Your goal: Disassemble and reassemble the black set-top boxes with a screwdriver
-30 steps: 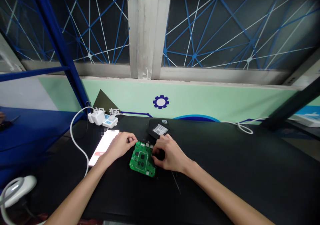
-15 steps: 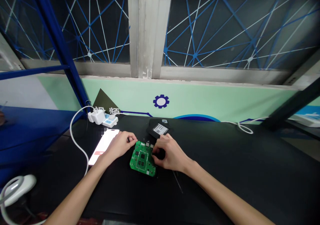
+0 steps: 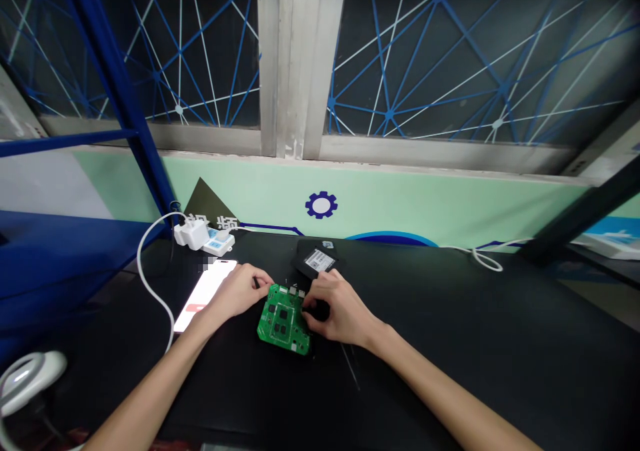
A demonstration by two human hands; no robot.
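Observation:
A green circuit board [image 3: 283,320] lies on the black table, with metal ports along its far edge. My left hand [image 3: 245,289] has its fingers pinched together at the board's far left corner, touching it. Over the board's right side, my right hand [image 3: 340,307] is closed in a pinch; whatever is between its fingertips is too small to name. Behind the board rests a black casing part with a white label [image 3: 320,260]. A lit phone [image 3: 203,297] sits beside my left forearm, partly covered by it. Thin wires [image 3: 351,367] extend below my right hand.
A white power strip [image 3: 219,242] with plugged-in adapters [image 3: 191,235] stands at the back left, its cable curving forward. A white device [image 3: 35,381] is at the near left. Another white cable [image 3: 485,259] loops at the back right.
The whole view has shifted slightly. Both hands remain at the board in nearly the same pose, and the thin wires below my right hand look slightly shifted.

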